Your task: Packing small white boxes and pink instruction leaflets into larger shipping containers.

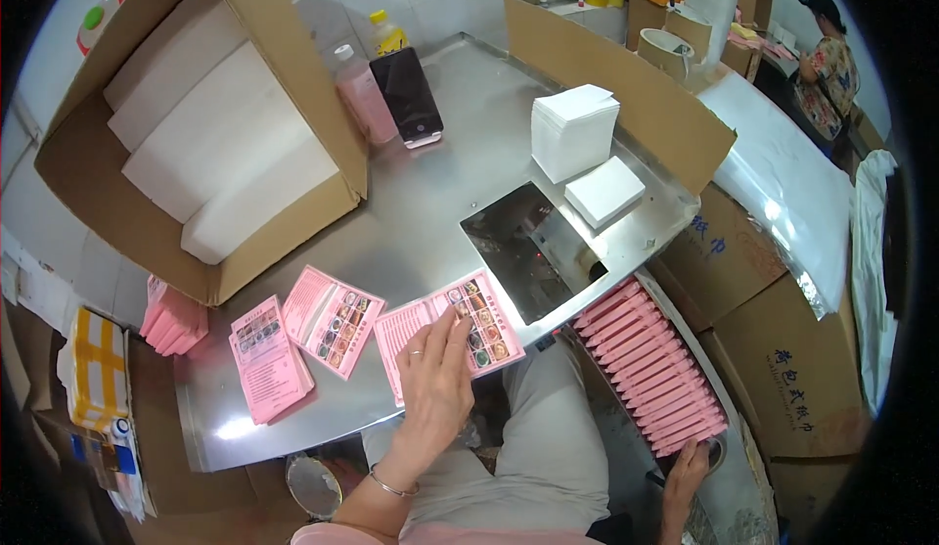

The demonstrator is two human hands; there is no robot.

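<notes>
My left hand (437, 374) lies palm down with fingers stretched over a flat pink printed packet (497, 335) at the table's front edge. Small food pictures cover its right half. My right hand (685, 472) is low at the right, its fingers curled against the near end of a long row of pink packets (650, 364) standing in a narrow tray (722, 388). It seems to grip the nearest packet, though the thumb side is partly hidden. Left of my left hand lie another pink printed packet (335, 322) and a pink stack (269, 359).
A large open carton (230, 271) stands at the left. Two white paper stacks (575, 134) sit beyond a dark rectangular opening (533, 251) in the metal table (430, 222). A phone (406, 95) leans against a pink bottle (362, 95). A person (827, 66) is far right.
</notes>
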